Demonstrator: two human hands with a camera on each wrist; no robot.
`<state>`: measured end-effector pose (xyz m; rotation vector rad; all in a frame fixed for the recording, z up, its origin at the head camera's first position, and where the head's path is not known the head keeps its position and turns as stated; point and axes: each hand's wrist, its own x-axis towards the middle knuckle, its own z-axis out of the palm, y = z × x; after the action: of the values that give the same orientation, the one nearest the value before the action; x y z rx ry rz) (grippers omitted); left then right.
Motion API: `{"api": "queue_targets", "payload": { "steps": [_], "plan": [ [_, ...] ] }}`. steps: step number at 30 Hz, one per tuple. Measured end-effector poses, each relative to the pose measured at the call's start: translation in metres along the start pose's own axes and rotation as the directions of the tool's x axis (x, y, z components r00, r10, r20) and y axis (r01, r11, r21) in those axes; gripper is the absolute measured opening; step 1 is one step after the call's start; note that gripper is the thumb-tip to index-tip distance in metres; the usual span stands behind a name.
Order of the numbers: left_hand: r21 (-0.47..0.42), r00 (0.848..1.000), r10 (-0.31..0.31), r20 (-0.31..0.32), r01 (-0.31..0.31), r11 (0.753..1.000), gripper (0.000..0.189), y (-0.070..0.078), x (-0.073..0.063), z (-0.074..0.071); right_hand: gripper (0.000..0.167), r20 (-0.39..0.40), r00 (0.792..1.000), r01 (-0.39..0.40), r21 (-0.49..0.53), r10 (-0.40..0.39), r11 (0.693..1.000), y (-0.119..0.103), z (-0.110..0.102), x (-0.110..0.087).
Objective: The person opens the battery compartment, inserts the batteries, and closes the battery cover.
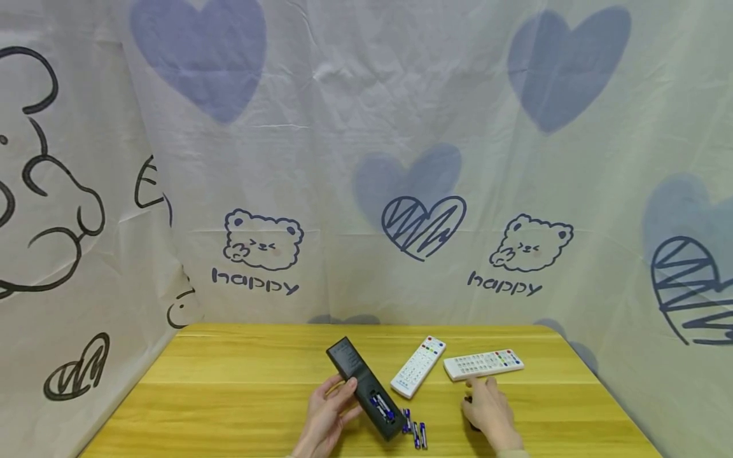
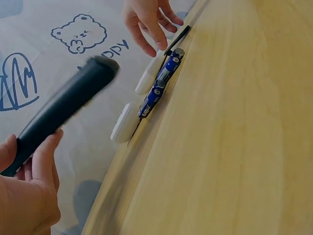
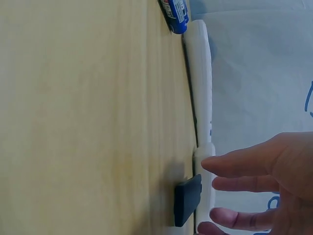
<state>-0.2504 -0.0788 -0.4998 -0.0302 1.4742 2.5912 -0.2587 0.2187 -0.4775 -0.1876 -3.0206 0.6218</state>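
In the head view my left hand [image 1: 325,413] grips a black remote control [image 1: 356,369], tilted with its back upward. Its battery bay is uncovered, and blue-and-silver batteries [image 1: 382,407] lie inside. Beyond the remote's lower end, several loose batteries [image 1: 423,435] lie on the table. My right hand [image 1: 489,410] hovers over a small black battery cover [image 3: 188,200], mostly hidden from the head view. The right wrist view shows its fingers spread and relaxed, apart from the cover.
Two white remote controls lie buttons up on the wooden table [image 1: 229,381]: one slanted remote [image 1: 419,367] in the middle, another remote [image 1: 483,364] just beyond my right hand. A printed cloth [image 1: 343,267] hangs behind the table's far edge.
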Motion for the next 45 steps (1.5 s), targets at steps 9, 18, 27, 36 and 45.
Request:
{"api": "queue_targets", "payload": {
  "steps": [9, 18, 27, 36, 45],
  "plan": [
    [-0.002, 1.000, -0.002, 0.011, 0.002, 1.000, 0.071, 0.000, -0.001, 0.001, 0.039, 0.013, 1.000, -0.021, 0.026, 0.021, 0.999, 0.006, 0.004, 0.000],
    [-0.009, 1.000, 0.007, 0.020, -0.007, 1.000, 0.069, -0.001, -0.001, 0.002, 0.037, 0.040, 0.999, -0.029, 0.040, 0.028, 0.999, 0.008, 0.007, 0.002],
    [-0.005, 1.000, 0.001, 0.023, -0.001, 1.000, 0.070, -0.001, -0.001, 0.001, 0.026, 0.043, 0.999, 0.002, 0.021, -0.003, 1.000, 0.010, 0.007, 0.003],
    [-0.002, 1.000, -0.007, 0.018, 0.007, 1.000, 0.069, -0.001, -0.001, 0.001, 0.022, 0.019, 0.999, 0.031, 0.029, -0.031, 0.999, 0.007, 0.007, 0.005],
    [-0.005, 1.000, -0.024, 0.008, 0.024, 1.000, 0.072, 0.000, -0.001, 0.002, 0.029, -0.117, 0.981, 0.163, 0.070, -0.154, 0.984, -0.003, 0.010, 0.002]
  ]
}}
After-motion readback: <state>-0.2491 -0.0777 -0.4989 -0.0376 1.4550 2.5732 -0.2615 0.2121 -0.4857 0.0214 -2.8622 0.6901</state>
